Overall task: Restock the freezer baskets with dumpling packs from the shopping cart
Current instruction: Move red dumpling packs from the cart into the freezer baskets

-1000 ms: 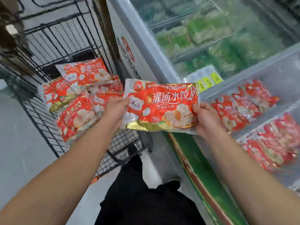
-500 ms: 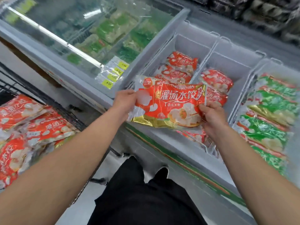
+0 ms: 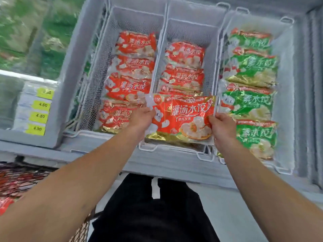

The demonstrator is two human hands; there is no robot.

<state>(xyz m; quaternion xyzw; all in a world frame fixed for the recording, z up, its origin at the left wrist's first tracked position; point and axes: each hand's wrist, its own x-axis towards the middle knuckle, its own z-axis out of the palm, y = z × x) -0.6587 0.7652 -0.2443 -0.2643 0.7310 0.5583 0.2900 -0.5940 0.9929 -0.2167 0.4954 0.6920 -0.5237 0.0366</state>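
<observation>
A red dumpling pack [image 3: 183,119] with a gold bottom edge is held flat over the near end of the middle freezer basket [image 3: 190,27]. My left hand [image 3: 142,117] grips its left edge and my right hand [image 3: 221,126] grips its right edge. Under and behind it, several red packs [image 3: 183,67] lie in the middle basket. The left basket [image 3: 129,16] holds a row of several red packs [image 3: 132,79]. Red packs in the shopping cart [image 3: 12,182] show blurred at the lower left.
The right basket [image 3: 283,84] is filled with green dumpling packs [image 3: 250,102]. A closed glass freezer lid [image 3: 26,35] lies to the left, with yellow price tags [image 3: 40,116] on its frame. The freezer's grey front rim [image 3: 166,165] runs just below my hands.
Both hands carried the red pack from beside the cart rightwards and forwards, over the freezer rim, to the near end of the middle basket. The view swung from the cart to the baskets.
</observation>
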